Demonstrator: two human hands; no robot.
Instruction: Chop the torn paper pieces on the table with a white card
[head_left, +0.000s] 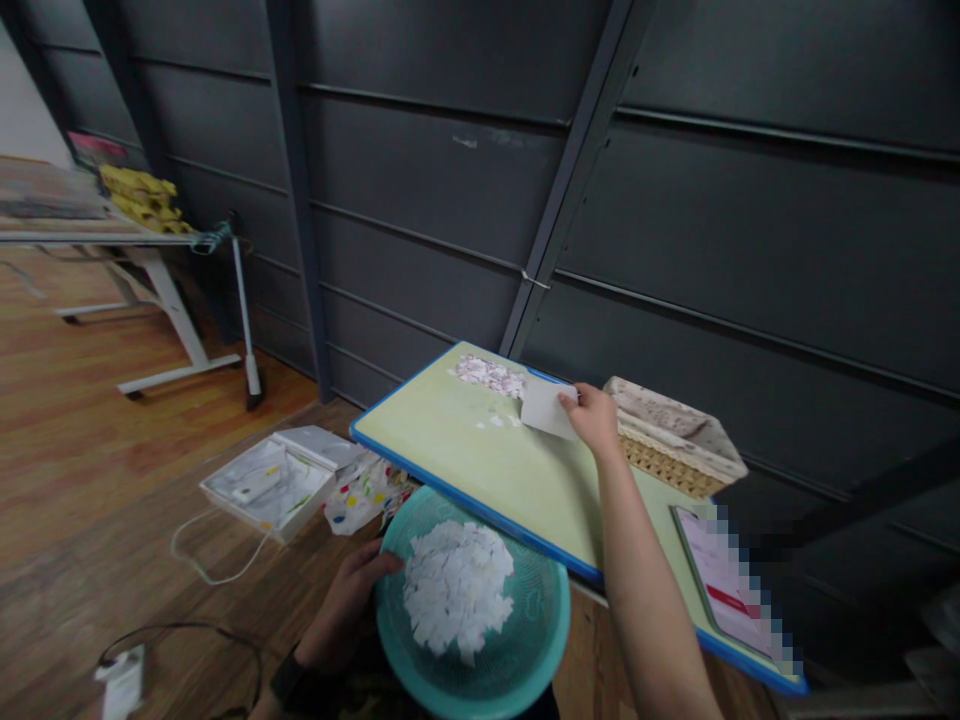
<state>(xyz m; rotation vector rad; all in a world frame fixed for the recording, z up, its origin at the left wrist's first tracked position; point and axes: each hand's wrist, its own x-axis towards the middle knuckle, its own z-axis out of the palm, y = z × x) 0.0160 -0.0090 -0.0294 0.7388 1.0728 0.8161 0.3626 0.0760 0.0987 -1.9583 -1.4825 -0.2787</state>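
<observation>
Teal basin [540,640], nearest the viewer, held just below the near edge of the tabletop [480,455]; it carries a heap of white paper scraps [457,585]. Left hand [352,590]: fingers curled over the basin's left rim, gripping it. Right hand [596,418]: arm stretched across the pale green, blue-edged tabletop, fingers closed on a white card [546,408] whose lower edge meets the surface. Just beyond the card, near the far left corner, lies a small pile of scraps [491,375], with a few loose bits between the two. Woven basket [675,435]: just right of the right hand, at the far edge. On the wooden floor [90,450], left of the tabletop: an open white box [262,490] and a spotted plastic bag [364,495], side by side. Farther left, a second tabletop [112,235] on white legs bears yellow items [142,200]. Dark panelled wall [675,200] closes the background.
</observation>
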